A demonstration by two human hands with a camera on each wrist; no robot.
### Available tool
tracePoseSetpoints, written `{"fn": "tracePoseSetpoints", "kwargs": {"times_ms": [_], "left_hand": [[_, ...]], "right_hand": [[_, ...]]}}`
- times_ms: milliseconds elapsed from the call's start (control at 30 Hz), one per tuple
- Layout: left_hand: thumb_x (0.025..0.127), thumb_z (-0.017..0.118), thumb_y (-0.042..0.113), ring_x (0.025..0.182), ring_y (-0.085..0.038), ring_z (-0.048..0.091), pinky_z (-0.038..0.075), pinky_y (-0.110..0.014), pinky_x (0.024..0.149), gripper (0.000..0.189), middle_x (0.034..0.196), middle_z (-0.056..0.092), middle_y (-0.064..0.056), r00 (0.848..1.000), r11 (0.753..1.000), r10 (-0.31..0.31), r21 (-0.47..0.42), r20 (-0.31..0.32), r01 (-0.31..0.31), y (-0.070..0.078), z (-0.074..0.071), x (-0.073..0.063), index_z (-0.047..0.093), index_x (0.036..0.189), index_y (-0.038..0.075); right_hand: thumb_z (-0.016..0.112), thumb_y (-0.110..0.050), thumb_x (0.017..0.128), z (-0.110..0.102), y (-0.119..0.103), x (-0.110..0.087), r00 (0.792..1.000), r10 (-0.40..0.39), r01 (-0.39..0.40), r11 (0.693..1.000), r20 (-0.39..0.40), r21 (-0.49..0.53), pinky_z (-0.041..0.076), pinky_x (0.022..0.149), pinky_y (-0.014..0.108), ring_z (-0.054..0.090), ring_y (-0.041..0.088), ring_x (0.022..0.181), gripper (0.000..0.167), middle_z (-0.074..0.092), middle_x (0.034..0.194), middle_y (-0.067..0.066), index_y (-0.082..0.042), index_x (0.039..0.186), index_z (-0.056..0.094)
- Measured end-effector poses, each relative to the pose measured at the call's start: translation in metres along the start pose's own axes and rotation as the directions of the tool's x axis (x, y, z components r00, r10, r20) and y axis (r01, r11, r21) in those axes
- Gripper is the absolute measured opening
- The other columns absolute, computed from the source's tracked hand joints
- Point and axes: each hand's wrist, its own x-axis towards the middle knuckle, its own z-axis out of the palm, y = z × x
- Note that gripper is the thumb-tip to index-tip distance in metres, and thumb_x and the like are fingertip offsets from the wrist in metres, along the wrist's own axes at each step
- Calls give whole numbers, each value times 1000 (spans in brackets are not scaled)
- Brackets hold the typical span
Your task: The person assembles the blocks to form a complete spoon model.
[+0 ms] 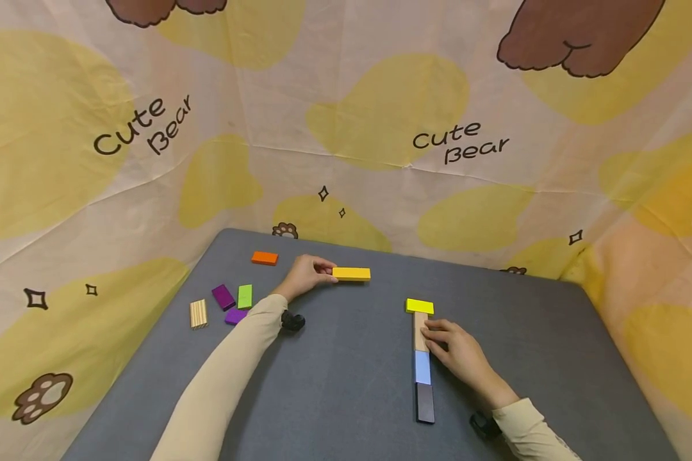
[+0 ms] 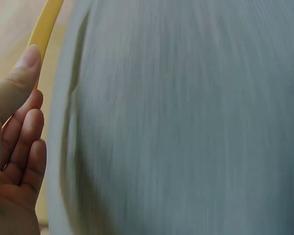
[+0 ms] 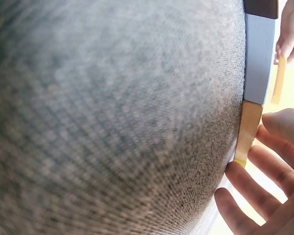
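Note:
My left hand [image 1: 307,276] pinches one end of a yellow-orange block [image 1: 352,274] between thumb and fingers. That block [image 2: 45,24] also shows at the upper left of the left wrist view. On the right side of the table, my right hand [image 1: 460,355] has its loosely bent fingertips at the side of a plain wooden block [image 1: 420,331]. This block lies in a straight row, between a bright yellow block [image 1: 420,306] set crosswise at the far end and a light blue block [image 1: 423,367]. A dark grey block [image 1: 425,403] forms the near end.
Toward the table's left edge lie an orange block [image 1: 264,258], a green block [image 1: 245,296], a dark purple block [image 1: 223,297], a violet block [image 1: 235,316] and a striped wooden piece [image 1: 198,314]. A printed cloth [image 1: 357,211] hangs behind the grey table [image 1: 334,384].

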Motion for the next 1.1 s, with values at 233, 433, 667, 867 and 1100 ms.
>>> {"fn": "tracePoseSetpoints", "kwargs": {"times_ms": [233, 433, 667, 867, 1100], "left_hand": [[78, 85, 23, 78, -10, 64, 54, -24, 72, 34, 90, 75, -4, 999, 999, 49, -15, 11, -49, 27, 50, 14, 77, 108, 9], [80, 83, 23, 79, -9, 63, 53, -22, 73, 35, 92, 74, -3, 996, 997, 73, 18, 46, -74, 53, 81, 21, 76, 111, 9], [82, 81, 23, 79, -9, 64, 53, -20, 72, 34, 93, 75, -3, 991, 994, 96, 45, 96, -101, 75, 104, 26, 76, 113, 9], [82, 81, 23, 82, -10, 66, 53, -19, 73, 36, 96, 75, -4, 985, 990, 114, 61, 132, -123, 87, 115, 26, 75, 115, 9], [83, 80, 22, 80, -9, 66, 52, -18, 72, 34, 94, 75, -4, 983, 989, 127, 60, 128, -136, 88, 123, 25, 75, 113, 8]], "right_hand": [[76, -16, 86, 1, 0, 1, 1000, 6, -6, 1000, 5, 0, 54, 92, 48, 65, 29, 115, 33, 70, 122, 7, -8, 117, 74], [76, -16, 86, 1, 0, 1, 1000, 11, -11, 1000, 9, -6, 54, 92, 47, 65, 29, 114, 32, 70, 122, 7, -8, 117, 74], [76, -16, 86, 1, 1, 1, 1000, 19, -19, 1000, 18, -5, 54, 92, 47, 65, 28, 113, 32, 70, 122, 6, -9, 117, 74], [76, -17, 87, 1, 1, 2, 1000, 17, -17, 1000, 22, -5, 54, 92, 47, 65, 28, 114, 32, 70, 123, 6, -9, 117, 74], [76, -17, 87, 0, 1, 2, 999, 22, -22, 1000, 23, -1, 54, 92, 47, 65, 28, 115, 33, 69, 123, 6, -9, 118, 74]]}}
